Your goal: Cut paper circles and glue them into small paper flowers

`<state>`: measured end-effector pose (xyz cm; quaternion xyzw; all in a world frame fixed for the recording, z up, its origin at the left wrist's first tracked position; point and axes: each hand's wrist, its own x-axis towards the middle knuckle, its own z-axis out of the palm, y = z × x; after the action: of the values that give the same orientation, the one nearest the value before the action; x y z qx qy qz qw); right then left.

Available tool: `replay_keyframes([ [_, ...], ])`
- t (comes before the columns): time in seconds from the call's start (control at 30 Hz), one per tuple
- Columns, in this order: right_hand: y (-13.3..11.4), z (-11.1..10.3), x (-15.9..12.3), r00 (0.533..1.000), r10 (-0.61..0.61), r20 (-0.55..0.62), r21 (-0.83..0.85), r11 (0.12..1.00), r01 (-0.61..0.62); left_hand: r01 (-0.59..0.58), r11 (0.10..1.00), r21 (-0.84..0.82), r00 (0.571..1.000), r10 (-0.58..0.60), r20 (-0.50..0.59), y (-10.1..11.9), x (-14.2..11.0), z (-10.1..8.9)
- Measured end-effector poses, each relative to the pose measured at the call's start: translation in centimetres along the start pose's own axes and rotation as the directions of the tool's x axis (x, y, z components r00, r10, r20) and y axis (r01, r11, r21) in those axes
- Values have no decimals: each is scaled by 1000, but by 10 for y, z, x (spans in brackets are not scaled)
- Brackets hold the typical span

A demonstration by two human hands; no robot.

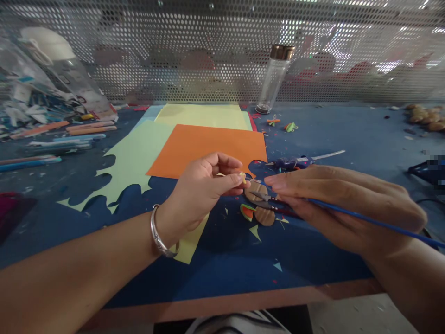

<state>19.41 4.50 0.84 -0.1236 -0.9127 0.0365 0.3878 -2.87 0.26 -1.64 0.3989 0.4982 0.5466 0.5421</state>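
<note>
My left hand (pixel 208 181), with a silver bangle at its wrist, pinches a small yellow piece (pixel 242 177) between thumb and fingers. My right hand (pixel 333 199) is closed around a thin blue rod (pixel 365 218), which slants back past the hand to the right edge. The rod's slim front end points at the yellow piece; whether they touch I cannot tell. Just below, partly hidden by my right fingers, scissors (pixel 266 199) lie over two round wood slices (pixel 264 216). A green and orange paper piece (pixel 247 212) sits beside the slices.
An orange sheet (pixel 212 144) overlaps a cut-out pale green sheet (pixel 139 148) and a yellow sheet (pixel 201 115). Behind my right hand lies a blue glue gun (pixel 292 162). A glass bottle (pixel 274 79) stands by the perforated metal screen (pixel 208 55); a white-capped bottle (pixel 69 74) is left.
</note>
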Motion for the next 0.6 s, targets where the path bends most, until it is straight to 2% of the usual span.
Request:
replay_keyframes([
  [0.2,0,0,0,1000,6,19,-1,1000,-6,-4,1000,-15,1000,4,3,-1,0,1],
  [0.47,2,3,1,1000,-14,-12,46,999,15,35,995,-98,998,-31,46,-3,1,1],
  [0.6,3,1,-1,999,-37,-15,6,999,37,33,993,-112,998,-26,64,-2,0,1],
])
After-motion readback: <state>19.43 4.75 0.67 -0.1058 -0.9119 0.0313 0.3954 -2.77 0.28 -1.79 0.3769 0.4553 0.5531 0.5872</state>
